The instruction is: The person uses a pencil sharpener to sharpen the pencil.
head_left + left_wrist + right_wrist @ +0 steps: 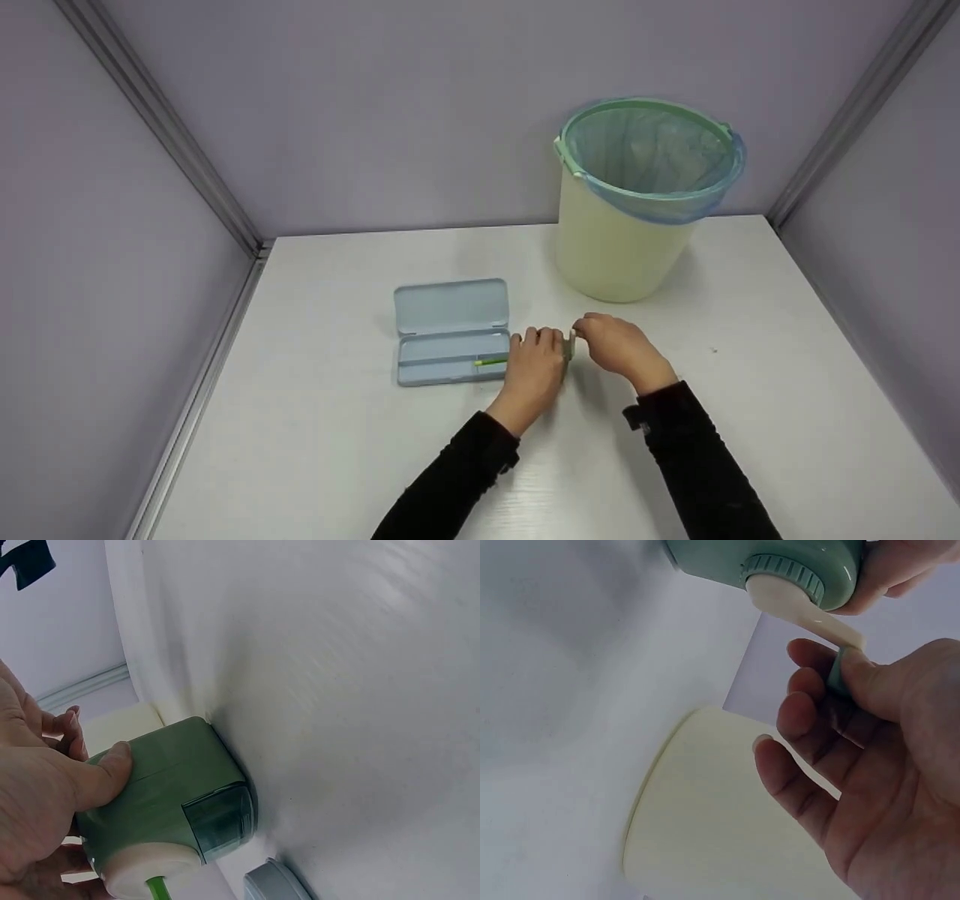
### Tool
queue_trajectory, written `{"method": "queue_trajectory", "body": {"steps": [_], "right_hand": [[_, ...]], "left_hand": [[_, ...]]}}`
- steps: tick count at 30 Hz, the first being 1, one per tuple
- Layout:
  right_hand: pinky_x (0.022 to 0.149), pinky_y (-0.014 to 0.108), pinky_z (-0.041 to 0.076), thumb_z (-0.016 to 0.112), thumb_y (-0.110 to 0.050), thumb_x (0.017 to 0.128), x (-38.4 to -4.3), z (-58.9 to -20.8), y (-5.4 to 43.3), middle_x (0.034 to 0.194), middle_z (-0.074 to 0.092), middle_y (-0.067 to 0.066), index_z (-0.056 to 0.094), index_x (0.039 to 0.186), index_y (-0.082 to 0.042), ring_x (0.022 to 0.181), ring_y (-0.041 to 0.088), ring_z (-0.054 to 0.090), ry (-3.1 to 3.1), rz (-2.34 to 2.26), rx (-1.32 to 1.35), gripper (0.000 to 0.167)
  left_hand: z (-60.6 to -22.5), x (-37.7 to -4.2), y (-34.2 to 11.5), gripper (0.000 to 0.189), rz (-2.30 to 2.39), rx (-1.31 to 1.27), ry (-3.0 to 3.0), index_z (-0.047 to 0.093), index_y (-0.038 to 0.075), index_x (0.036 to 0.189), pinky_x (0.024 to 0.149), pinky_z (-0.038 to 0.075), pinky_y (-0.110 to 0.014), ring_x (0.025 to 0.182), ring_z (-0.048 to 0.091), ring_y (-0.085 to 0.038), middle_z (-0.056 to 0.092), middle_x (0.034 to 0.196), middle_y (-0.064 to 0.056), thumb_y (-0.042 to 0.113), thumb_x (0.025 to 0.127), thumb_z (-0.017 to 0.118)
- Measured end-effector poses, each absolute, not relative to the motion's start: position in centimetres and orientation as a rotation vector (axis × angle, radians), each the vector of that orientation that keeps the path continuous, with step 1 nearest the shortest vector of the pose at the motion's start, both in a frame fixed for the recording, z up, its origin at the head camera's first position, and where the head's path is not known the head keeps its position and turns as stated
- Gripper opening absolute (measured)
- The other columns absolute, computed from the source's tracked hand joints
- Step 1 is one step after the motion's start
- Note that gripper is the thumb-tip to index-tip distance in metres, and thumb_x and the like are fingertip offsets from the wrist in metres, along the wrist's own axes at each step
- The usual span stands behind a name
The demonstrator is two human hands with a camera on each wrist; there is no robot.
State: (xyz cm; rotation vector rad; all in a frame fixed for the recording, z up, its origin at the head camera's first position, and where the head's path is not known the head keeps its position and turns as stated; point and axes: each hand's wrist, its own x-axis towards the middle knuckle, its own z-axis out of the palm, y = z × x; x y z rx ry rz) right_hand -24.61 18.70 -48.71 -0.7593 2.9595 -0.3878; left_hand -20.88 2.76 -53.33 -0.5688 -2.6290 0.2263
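My left hand [534, 373] grips a green crank pencil sharpener [161, 776], thumb laid along its top. A green pencil [490, 361] sticks out of the sharpener's cream front, and a dark see-through shavings drawer [221, 819] shows below. My right hand [619, 349] pinches the green knob of the cream crank handle [799, 611] between thumb and index finger, the other fingers loosely bent. In the head view, the left hand hides most of the sharpener. Left of it lies an open light-blue pencil case [451, 307], its right end partly behind the left hand and the pencil.
A pale yellow bin [619, 255] with a green rim and a blue liner bag stands behind the right hand on the white table [315, 435]. Grey-lilac partition walls [390, 112] enclose the table at the back and both sides.
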Motion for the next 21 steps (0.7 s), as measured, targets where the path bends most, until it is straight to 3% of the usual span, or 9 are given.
{"method": "queue_trajectory", "body": {"steps": [8,21], "right_hand": [[0.08,0.045,0.052,0.057,-0.002,0.097,-26.0,-49.6,18.6,0.097,0.068,0.014,0.071,0.105,0.002,0.092,0.033,0.066,2.992,-0.437,-0.805,0.017],[0.078,0.044,0.052,0.056,-0.001,0.097,-26.7,-52.4,17.9,0.093,0.067,0.013,0.073,0.105,-0.001,0.091,0.031,0.066,2.983,-0.471,-0.636,0.019]], "left_hand": [[-53.2,-21.1,2.4,0.026,0.201,-0.582,-2.624,0.064,0.01,0.12,0.078,0.045,-0.04,0.095,0.056,-0.023,0.06,0.104,-0.004,0.02,0.098,0.054],[-53.3,-20.9,2.0,0.031,0.166,-0.591,-2.664,0.064,0.014,0.126,0.081,0.045,-0.043,0.098,0.056,-0.023,0.06,0.107,-0.003,0.022,0.098,0.056]]}}
